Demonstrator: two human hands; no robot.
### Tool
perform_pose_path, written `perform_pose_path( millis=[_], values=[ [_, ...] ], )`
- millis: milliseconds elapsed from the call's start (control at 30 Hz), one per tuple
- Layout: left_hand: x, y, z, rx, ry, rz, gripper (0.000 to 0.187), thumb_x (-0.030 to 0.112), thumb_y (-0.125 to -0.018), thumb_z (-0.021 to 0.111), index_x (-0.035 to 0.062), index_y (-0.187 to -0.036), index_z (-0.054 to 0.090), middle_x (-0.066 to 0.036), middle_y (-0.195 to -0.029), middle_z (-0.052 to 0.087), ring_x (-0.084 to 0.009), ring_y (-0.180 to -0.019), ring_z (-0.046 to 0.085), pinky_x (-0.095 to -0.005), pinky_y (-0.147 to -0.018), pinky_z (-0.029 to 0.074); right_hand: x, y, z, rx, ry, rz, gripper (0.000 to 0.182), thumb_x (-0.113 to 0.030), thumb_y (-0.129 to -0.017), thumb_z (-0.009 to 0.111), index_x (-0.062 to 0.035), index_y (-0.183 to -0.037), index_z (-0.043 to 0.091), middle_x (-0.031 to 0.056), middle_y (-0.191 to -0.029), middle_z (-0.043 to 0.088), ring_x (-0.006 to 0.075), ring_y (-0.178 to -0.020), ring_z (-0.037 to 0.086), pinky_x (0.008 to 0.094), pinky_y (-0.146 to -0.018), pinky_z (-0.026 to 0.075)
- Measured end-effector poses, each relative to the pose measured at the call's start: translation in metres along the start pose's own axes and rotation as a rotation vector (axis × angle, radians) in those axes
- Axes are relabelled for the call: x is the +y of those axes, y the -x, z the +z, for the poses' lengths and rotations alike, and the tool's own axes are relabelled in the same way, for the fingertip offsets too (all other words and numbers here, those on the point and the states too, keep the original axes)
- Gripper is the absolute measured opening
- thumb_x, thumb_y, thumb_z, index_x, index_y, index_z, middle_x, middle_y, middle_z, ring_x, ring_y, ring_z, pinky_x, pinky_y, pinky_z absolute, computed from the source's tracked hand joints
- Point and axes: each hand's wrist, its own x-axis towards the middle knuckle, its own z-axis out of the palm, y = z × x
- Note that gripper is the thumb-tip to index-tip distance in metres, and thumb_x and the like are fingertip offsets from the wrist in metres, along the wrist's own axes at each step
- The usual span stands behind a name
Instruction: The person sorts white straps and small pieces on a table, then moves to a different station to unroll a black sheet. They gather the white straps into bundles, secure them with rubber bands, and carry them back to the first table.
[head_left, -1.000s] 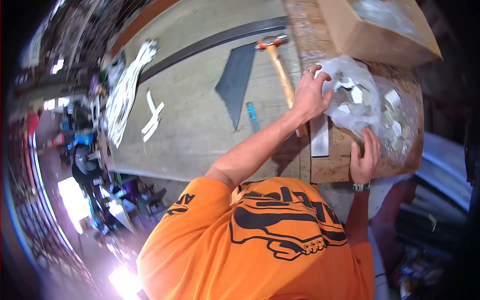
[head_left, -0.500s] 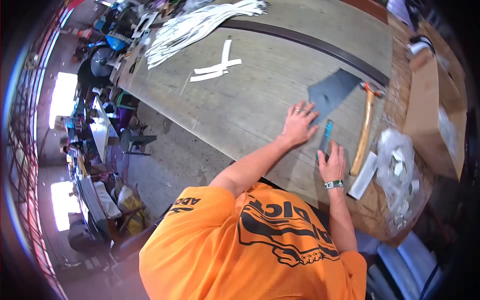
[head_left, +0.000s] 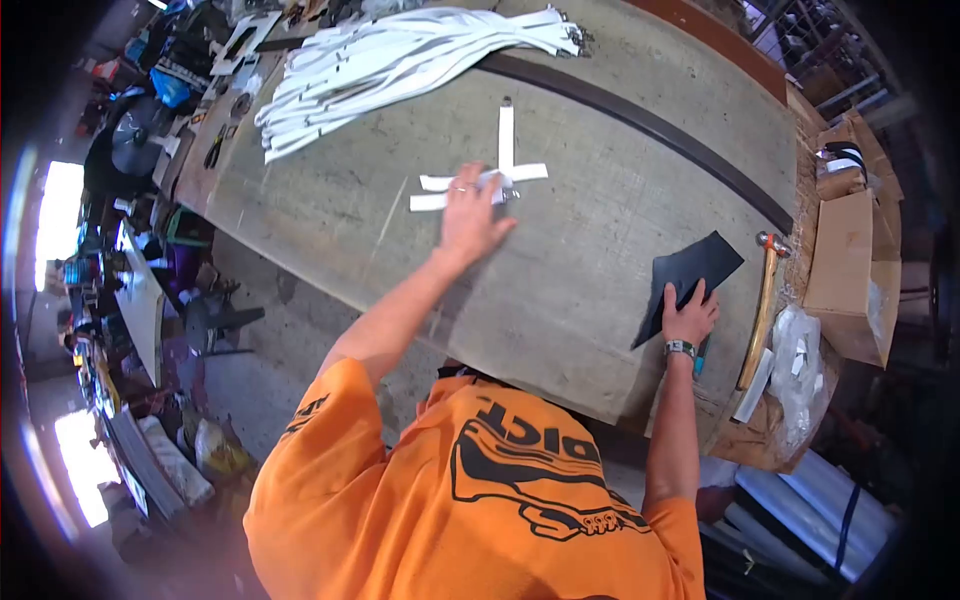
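Observation:
My left hand [head_left: 470, 212] reaches far across the grey workbench [head_left: 560, 260]. Its spread fingers lie on loose white strips [head_left: 500, 170] that cross each other. My right hand [head_left: 690, 315] rests flat on the near end of a dark triangular sheet [head_left: 695, 270] at the bench's right side. Neither hand grips anything that I can see. Just under my right wrist a bit of a blue tool [head_left: 698, 360] shows. A wooden-handled hammer [head_left: 762, 305] lies right of the dark sheet.
A big pile of white strips [head_left: 400, 55] lies at the bench's far left. A dark rail [head_left: 640, 118] runs across the bench top. At the right stand a cardboard box [head_left: 845, 270] and a clear plastic bag of parts [head_left: 800, 370]. Cluttered floor lies to the left.
My left hand has moved from the dark sheet far out to the crossed white strips. My right hand has left the blue tool and now lies on the dark sheet.

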Motion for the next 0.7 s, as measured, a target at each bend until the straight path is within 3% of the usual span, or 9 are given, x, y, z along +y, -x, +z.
perform_pose_path(
  millis=[67, 133, 300, 400, 433, 600, 633, 700],
  values=[
    [-0.063, -0.012, 0.008, -0.187, 0.065, -0.003, 0.066, 0.048, -0.079, 0.081, 0.0053, -0.124, 0.06, -0.015, -0.13, 0.058, -0.0365, -0.122, 0.053, -0.0492, -0.102, 0.042, -0.025, 0.007, 0.008, -0.028, 0.0, 0.024, 0.075, -0.054, -0.089, 0.068, -0.0076, -0.145, 0.052, 0.0273, -0.15, 0.044, 0.0475, -0.135, 0.041, 0.0586, -0.109, 0.037],
    [-0.087, -0.018, 0.003, -0.303, 0.099, 0.097, 0.056, 0.043, -0.082, 0.079, 0.0045, -0.118, 0.059, -0.016, -0.125, 0.059, -0.0363, -0.118, 0.055, -0.047, -0.096, 0.046, -0.05, 0.017, 0.003, -0.085, -0.058, -0.031, 0.075, -0.053, -0.089, 0.068, -0.0089, -0.146, 0.051, 0.0275, -0.152, 0.042, 0.0475, -0.137, 0.04, 0.0595, -0.111, 0.035],
    [-0.09, -0.004, -0.022, -0.6, 0.306, 0.047, 0.038, 0.026, -0.084, 0.077, 0.0057, -0.11, 0.059, -0.02, -0.106, 0.066, -0.0401, -0.101, 0.064, -0.0501, -0.084, 0.051, -0.097, 0.073, -0.014, -0.158, -0.118, -0.158, 0.072, -0.039, -0.089, 0.067, -0.0082, -0.151, 0.045, 0.0249, -0.161, 0.032, 0.0441, -0.146, 0.032, 0.0579, -0.117, 0.025],
    [-0.093, -0.044, -0.018, -0.61, 0.422, 0.194, 0.031, 0.017, -0.085, 0.073, 0.0075, -0.111, 0.058, -0.02, -0.101, 0.067, -0.0408, -0.096, 0.066, -0.0515, -0.081, 0.051, -0.103, 0.082, -0.021, -0.204, -0.168, -0.126, 0.072, -0.032, -0.086, 0.068, -0.0078, -0.15, 0.046, 0.024, -0.162, 0.032, 0.0433, -0.147, 0.03, 0.0577, -0.117, 0.024],
    [-0.091, -0.066, -0.018, -0.662, 0.386, 0.23, 0.043, 0.013, -0.084, 0.069, 0.009, -0.124, 0.054, -0.019, -0.102, 0.068, -0.0401, -0.101, 0.066, -0.0516, -0.086, 0.052, -0.107, 0.082, -0.024, -0.221, -0.178, -0.131, 0.072, -0.029, -0.084, 0.068, -0.0076, -0.15, 0.046, 0.0236, -0.162, 0.032, 0.043, -0.148, 0.03, 0.0573, -0.117, 0.024],
    [-0.094, -0.157, 0.025, -0.815, 0.368, 0.325, 0.069, 0.008, -0.082, 0.066, 0.0158, -0.147, 0.044, -0.02, -0.121, 0.067, -0.0399, -0.115, 0.063, -0.0496, -0.096, 0.052, -0.118, 0.084, -0.044, -0.348, -0.276, -0.261, 0.073, -0.018, -0.076, 0.065, -0.0072, -0.146, 0.05, 0.0214, -0.162, 0.031, 0.0422, -0.148, 0.031, 0.0549, -0.118, 0.026],
    [-0.098, -0.163, 0.036, -0.852, 0.375, 0.316, 0.064, 0.007, -0.081, 0.066, 0.0139, -0.143, 0.049, -0.02, -0.129, 0.064, -0.0396, -0.122, 0.06, -0.0482, -0.1, 0.05, -0.125, 0.085, -0.051, -0.414, -0.303, -0.294, 0.072, -0.016, -0.074, 0.064, -0.0078, -0.144, 0.052, 0.0203, -0.162, 0.033, 0.0421, -0.148, 0.031, 0.0538, -0.119, 0.027],
    [-0.101, -0.165, 0.047, -0.831, 0.343, 0.306, 0.059, 0.007, -0.082, 0.066, 0.0113, -0.139, 0.053, -0.02, -0.127, 0.064, -0.0397, -0.121, 0.06, -0.0477, -0.101, 0.05, -0.133, 0.089, -0.056, -0.498, -0.309, -0.413, 0.071, -0.014, -0.073, 0.063, -0.0098, -0.143, 0.053, 0.0183, -0.162, 0.034, 0.0393, -0.148, 0.033, 0.0542, -0.119, 0.027]
  ],
)
